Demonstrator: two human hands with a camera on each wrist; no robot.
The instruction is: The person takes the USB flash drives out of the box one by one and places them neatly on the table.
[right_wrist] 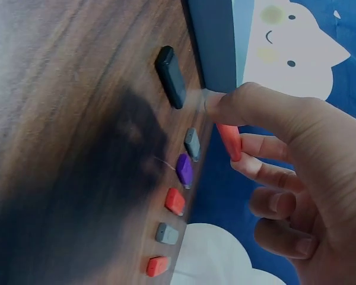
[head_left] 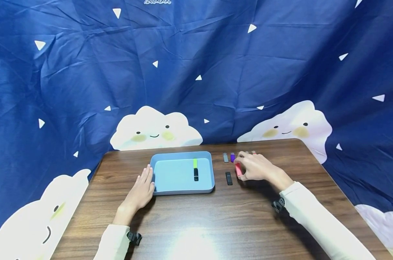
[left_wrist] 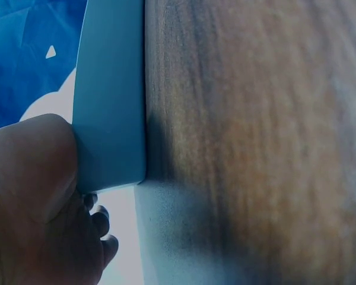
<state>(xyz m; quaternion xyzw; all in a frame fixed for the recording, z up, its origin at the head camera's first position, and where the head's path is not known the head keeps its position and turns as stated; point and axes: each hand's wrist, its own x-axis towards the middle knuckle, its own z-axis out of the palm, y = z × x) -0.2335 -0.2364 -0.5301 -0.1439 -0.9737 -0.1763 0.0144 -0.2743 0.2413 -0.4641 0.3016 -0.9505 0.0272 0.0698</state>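
My right hand (head_left: 257, 167) pinches a pinkish-red stick (right_wrist: 228, 139), shaped like a USB stick, between thumb and fingers, above the table right of the tray. My left hand (head_left: 139, 189) rests with straight fingers along the left wall of a light blue tray (head_left: 183, 192); the left wrist view shows it against the tray's outer corner (left_wrist: 110, 160). Inside the tray a green piece (head_left: 195, 163) and a black piece (head_left: 196, 174) lie end to end; whether they are joined I cannot tell. A black stick (head_left: 228, 178) lies on the table between tray and right hand.
Beyond my right hand is a row of small sticks: grey (right_wrist: 192, 143), purple (right_wrist: 184, 170), red (right_wrist: 174, 202), another grey (right_wrist: 166, 233) and another red (right_wrist: 157, 266). They lie on the brown wooden table (head_left: 183, 216). A blue cloth (head_left: 183, 54) hangs behind.
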